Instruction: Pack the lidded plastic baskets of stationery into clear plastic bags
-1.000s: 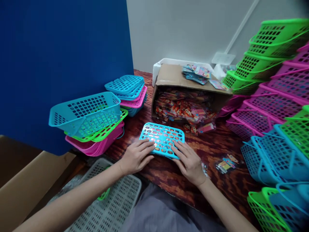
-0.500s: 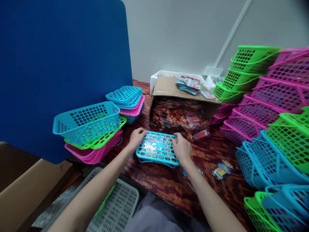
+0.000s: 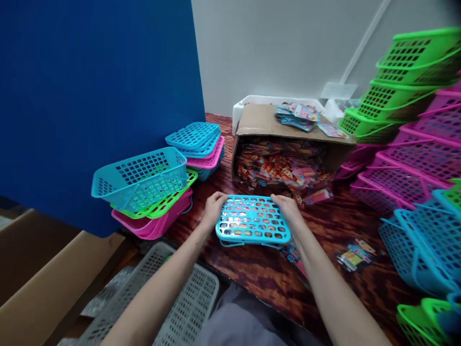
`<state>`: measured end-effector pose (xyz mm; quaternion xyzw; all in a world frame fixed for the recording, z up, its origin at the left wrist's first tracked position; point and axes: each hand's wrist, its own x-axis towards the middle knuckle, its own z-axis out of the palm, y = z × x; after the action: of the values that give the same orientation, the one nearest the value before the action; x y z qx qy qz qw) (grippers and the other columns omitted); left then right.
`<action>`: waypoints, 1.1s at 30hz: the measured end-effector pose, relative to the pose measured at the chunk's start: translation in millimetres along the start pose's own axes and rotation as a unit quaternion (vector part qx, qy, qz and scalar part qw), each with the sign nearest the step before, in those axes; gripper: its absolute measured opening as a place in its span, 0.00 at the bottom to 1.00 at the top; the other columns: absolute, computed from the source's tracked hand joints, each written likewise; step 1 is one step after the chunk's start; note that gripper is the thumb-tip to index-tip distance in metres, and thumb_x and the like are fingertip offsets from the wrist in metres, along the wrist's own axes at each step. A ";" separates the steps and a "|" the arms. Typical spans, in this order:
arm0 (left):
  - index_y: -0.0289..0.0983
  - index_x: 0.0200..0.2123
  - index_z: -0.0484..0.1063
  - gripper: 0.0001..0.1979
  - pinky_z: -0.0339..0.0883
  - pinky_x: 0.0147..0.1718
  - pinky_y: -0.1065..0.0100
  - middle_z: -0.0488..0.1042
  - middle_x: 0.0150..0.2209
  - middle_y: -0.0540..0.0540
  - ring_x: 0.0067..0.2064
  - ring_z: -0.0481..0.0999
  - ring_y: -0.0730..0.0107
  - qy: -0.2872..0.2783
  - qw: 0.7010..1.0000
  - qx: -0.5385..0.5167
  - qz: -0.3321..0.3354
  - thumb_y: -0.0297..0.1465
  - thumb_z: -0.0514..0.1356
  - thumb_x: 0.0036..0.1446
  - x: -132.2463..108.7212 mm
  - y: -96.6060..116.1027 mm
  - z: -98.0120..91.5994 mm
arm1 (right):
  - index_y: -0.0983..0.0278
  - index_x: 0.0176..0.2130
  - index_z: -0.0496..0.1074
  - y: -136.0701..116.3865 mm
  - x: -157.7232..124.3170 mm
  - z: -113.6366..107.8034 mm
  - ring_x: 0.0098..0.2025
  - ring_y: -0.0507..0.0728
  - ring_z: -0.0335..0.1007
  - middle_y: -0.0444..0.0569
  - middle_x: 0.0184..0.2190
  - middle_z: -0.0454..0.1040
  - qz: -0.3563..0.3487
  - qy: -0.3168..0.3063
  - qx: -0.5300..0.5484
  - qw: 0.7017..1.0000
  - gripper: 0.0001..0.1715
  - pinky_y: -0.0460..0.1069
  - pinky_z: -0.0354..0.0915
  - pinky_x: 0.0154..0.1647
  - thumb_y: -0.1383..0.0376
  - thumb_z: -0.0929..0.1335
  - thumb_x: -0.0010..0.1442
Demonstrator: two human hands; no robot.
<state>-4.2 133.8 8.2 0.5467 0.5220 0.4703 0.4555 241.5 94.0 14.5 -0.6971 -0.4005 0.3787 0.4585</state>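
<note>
Well left of the cardboard box [image 3: 259,120] there's an open blue basket [image 3: 144,180] perched on a green lid [image 3: 173,199], with a nested pink stack [image 3: 158,228] under that. Closer to the box, same side, is a pile of lids [image 3: 194,137], blue and pink. A grey crate [image 3: 196,298] sits lower than the bench [image 3: 245,269], out front-left of the box. Right in front of the box's mouth is the lidded basket [image 3: 252,230], blue too, shiny stuff showing through the holes. Left hand [image 3: 214,210] has its grip clamped on the left corner nearest the box; right hand [image 3: 291,211] is clamped on the other box-side corner. Can't tell if it's touching the bench. Box is lying on its side btw, packets [image 3: 284,170] spilling out. One loose packet [image 3: 355,254] lies front-right of it, and farther right are tall basket stacks [image 3: 414,166], green, pink and blue.
</note>
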 end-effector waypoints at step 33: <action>0.40 0.29 0.69 0.16 0.56 0.32 0.68 0.72 0.28 0.48 0.31 0.70 0.65 -0.242 0.869 0.416 0.114 0.39 0.49 0.65 17.8 52.8 66.8 | 0.60 0.25 0.69 0.0 6.3 -7.3 0.30 0.54 0.64 0.42 0.22 0.69 -0.097 -0.066 -0.119 0.986 0.22 0.47 0.54 0.31 0.50 0.61 0.62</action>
<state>69.6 149.1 51.6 0.8378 0.4771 0.1111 0.2410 250.5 97.2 15.6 -0.6782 -0.5377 0.3277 0.3789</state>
